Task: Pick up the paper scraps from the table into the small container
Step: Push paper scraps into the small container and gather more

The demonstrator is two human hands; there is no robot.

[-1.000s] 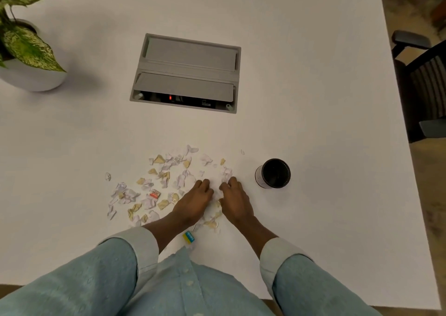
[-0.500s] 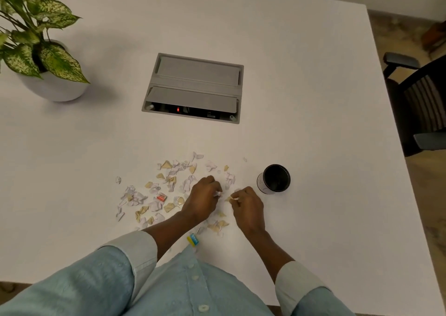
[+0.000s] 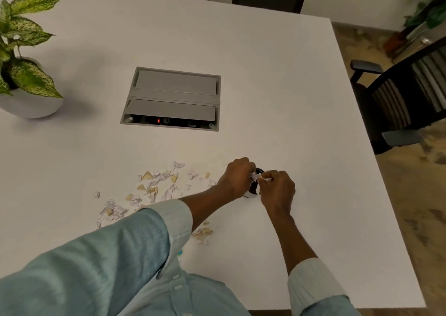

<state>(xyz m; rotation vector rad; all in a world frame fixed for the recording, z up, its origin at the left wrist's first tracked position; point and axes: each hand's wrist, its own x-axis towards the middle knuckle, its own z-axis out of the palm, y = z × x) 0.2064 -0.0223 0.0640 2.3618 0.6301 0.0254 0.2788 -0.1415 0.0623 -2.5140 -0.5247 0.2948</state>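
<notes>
No readable text, labels, brands or numbers anywhere, only sign a small red indicator light (image 3: 158, 120) glowing inside the grey recessed power box (image 3: 171, 98) set in the counter (image 3: 277, 86), paper scraps (image 3: 154, 182) nearer than the box too small to show print

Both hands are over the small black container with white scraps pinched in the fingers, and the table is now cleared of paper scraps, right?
Not quite. The left hand and right hand do hold white scraps over the small black container, but the head view shows many white and tan paper scraps lying on the white table, left of the container.
</notes>
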